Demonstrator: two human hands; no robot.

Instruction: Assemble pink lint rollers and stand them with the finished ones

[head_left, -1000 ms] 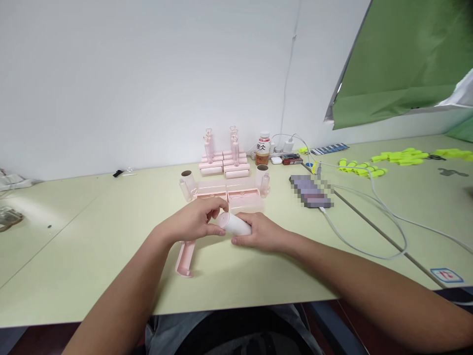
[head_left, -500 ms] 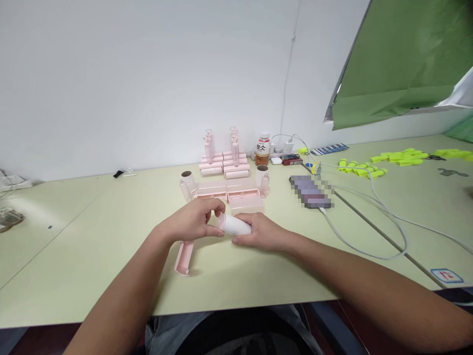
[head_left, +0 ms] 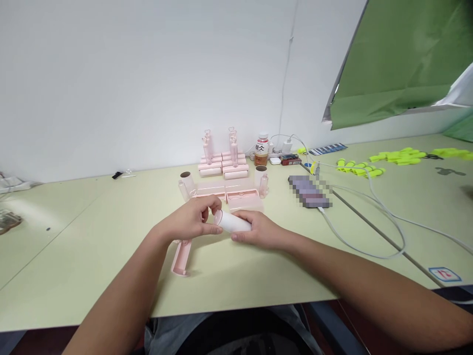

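Little has shifted since a second ago: the white roll (head_left: 233,223) tilts slightly higher above the counter (head_left: 92,246). The right hand (head_left: 258,230) is closed round its body to steady it, while the left hand (head_left: 194,222) pinches its near end, with the pink handle (head_left: 182,256) lying just below.

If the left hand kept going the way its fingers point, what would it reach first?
The left hand points right, toward the white roll held in the right hand. Its fingertips are already at the roll's near end, so it would meet the roll first, then the right hand.
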